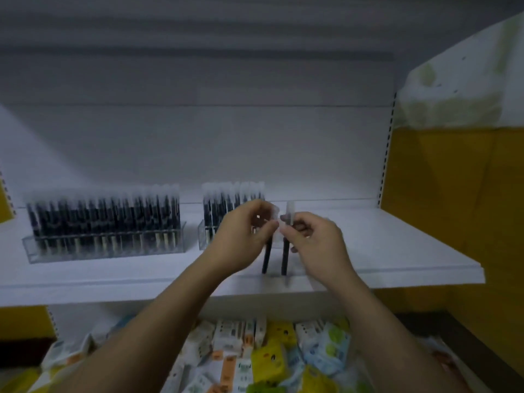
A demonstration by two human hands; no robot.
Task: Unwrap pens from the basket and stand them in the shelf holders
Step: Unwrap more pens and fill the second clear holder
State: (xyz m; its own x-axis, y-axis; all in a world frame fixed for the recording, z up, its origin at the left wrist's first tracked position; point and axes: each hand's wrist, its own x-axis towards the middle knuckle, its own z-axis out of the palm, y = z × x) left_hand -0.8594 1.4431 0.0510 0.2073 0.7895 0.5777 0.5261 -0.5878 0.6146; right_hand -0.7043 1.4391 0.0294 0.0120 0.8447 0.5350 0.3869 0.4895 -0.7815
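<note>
Both my hands are raised in front of the white shelf (382, 251). My left hand (243, 236) pinches a dark pen (266, 258) whose lower end hangs down. My right hand (314, 242) pinches a second dark pen (284, 259) with a clear cap (289, 212) sticking up above the fingers. A bit of clear wrapping shows between the two hands. Behind my left hand stands a clear holder (226, 211) partly filled with dark pens. A longer clear holder (105, 222), full of pens, stands to its left. No basket is in view.
Below the shelf lies a heap of small colourful packets (269, 355), white, yellow, green and orange. A yellow side panel (442, 222) closes the shelf on the right, with a pale bag (453, 89) above it. The image is dim and blurred.
</note>
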